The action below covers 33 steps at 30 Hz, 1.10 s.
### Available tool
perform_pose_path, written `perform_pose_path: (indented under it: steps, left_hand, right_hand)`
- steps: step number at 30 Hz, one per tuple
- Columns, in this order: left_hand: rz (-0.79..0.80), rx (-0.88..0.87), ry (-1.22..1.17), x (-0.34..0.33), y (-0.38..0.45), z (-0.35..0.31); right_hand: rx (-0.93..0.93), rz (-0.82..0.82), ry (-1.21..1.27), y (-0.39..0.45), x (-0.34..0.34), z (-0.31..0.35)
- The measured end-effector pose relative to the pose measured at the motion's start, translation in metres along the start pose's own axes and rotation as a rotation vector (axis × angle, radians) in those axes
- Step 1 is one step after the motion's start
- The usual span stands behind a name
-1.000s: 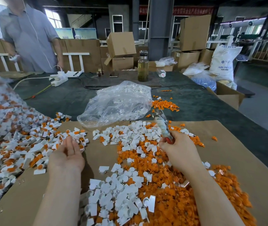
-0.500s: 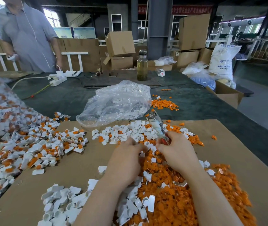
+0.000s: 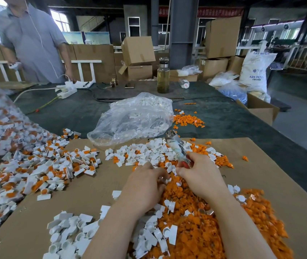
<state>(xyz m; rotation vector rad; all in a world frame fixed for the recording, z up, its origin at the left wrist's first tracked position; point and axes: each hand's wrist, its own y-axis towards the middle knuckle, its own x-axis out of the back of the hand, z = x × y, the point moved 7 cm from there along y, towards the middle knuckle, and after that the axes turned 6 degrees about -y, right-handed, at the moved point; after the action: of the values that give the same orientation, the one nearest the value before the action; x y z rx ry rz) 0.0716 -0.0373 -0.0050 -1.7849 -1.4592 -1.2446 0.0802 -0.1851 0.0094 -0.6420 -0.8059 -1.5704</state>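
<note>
The right hand [image 3: 203, 176] grips a tool [image 3: 176, 147] by its red handle. Its fingers [image 3: 195, 158] are curled round the handle, and the taped metal shaft points away from the person, toward 11 o'clock, tilted up over the parts. The left hand [image 3: 145, 186] lies palm down just beside the right one, at its 9 o'clock. Its fingers [image 3: 151, 169] are bent down and close together, into the small parts between the two hands. This place is blurred, so I cannot tell if they pinch a piece.

Both hands are over the orange pieces [image 3: 205, 232], a wide heap at 5 o'clock of the view, on the cardboard sheet [image 3: 96, 193]. The white caps [image 3: 145, 152] lie at 12 o'clock from the left hand and mix with the orange pieces at the edge. At 9 o'clock a pile of white-and-orange parts [image 3: 42, 169] lies well apart from the hands.

The cardboard sheet covers the near part of the counter [image 3: 70, 113]. Behind it, at 12 o'clock, lies a clear plastic bag [image 3: 130, 122] with white parts inside. Farther at 12 o'clock a glass bottle [image 3: 163, 79] stands upright. At 10 o'clock a person in a grey shirt [image 3: 33, 40] stands at the far side of the counter.
</note>
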Motion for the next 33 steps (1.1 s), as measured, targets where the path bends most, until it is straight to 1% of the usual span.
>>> perform_pose_path:
  steps: [4, 6, 7, 9, 12, 15, 17, 19, 23, 26, 33]
  left_hand:
    - [-0.056, -0.001, -0.015, 0.002, 0.001, -0.002]
    - [-0.095, 0.045, -0.044, 0.005, 0.001, 0.002]
    - [-0.132, 0.09, -0.107, 0.009, 0.001, 0.006]
    - [-0.214, 0.208, -0.29, 0.019, -0.001, 0.017]
    - [-0.284, 0.408, -0.584, 0.026, -0.005, 0.036]
    - [-0.357, 0.613, -1.052, 0.022, -0.012, 0.053]
    - [-0.398, 0.689, -1.291, 0.02, -0.013, 0.061]
    - [-0.394, 0.712, -1.421, 0.018, -0.011, 0.065]
    - [-0.384, 0.735, -1.513, 0.017, -0.012, 0.066]
    - [-0.431, 0.747, -1.526, 0.017, -0.014, 0.067]
    - [-0.514, 0.704, -1.554, 0.022, -0.017, 0.069]
  right_hand:
    - [0.002, 0.008, -0.007, 0.002, -0.001, -0.001]
    - [0.007, 0.017, -0.016, 0.002, -0.001, -0.002]
    - [0.008, 0.032, -0.014, 0.002, -0.003, -0.002]
    - [0.016, 0.079, -0.022, 0.002, -0.007, -0.002]
    - [0.061, 0.135, -0.089, 0.001, -0.013, 0.002]
    - [0.133, 0.181, -0.156, -0.001, -0.018, 0.009]
    - [0.186, 0.228, -0.203, -0.004, -0.023, 0.014]
    - [0.223, 0.262, -0.267, -0.006, -0.028, 0.017]
    - [0.235, 0.294, -0.347, -0.007, -0.035, 0.018]
    - [0.236, 0.291, -0.377, -0.006, -0.037, 0.016]
    - [0.232, 0.246, -0.366, -0.003, -0.035, 0.014]
